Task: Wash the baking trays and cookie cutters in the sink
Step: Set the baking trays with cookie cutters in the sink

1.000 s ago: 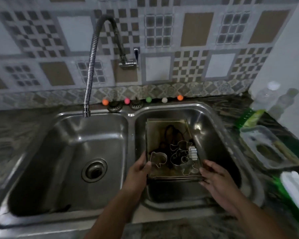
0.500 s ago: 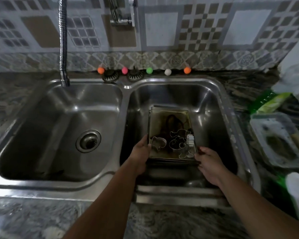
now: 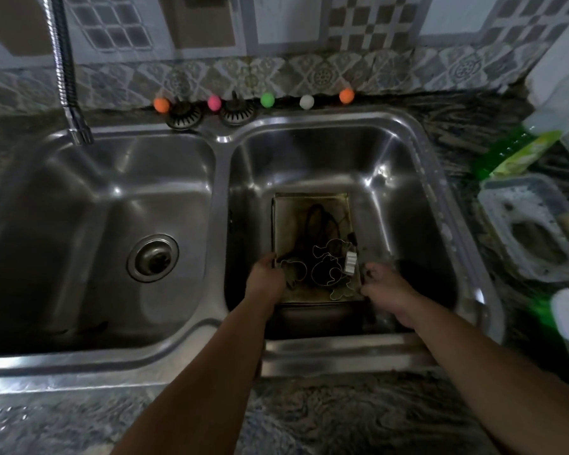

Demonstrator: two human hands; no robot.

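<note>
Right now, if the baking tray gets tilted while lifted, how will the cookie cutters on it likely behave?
The cookie cutters lie loose on the baking tray, so they would probably slide. They look like thin metal outlines, likely light and bendable.

The right basin (image 3: 391, 165) is mostly taken up by the baking tray (image 3: 296, 218), which fills its floor from centre to 6 o'clock; open steel remains at 12 o'clock and along the 3 o'clock wall. Cookie cutters (image 3: 326, 267) crowd the tray's near end between both hands (left hand (image 3: 265, 279), right hand (image 3: 386, 285)). The left basin (image 3: 79, 224) lies open around its drain (image 3: 153, 257), with the faucet hose (image 3: 64, 67) hanging over its 11 o'clock corner. On the desk at 3 o'clock, a plastic container (image 3: 536, 231) and green bottle (image 3: 509, 152) block the way.
</note>
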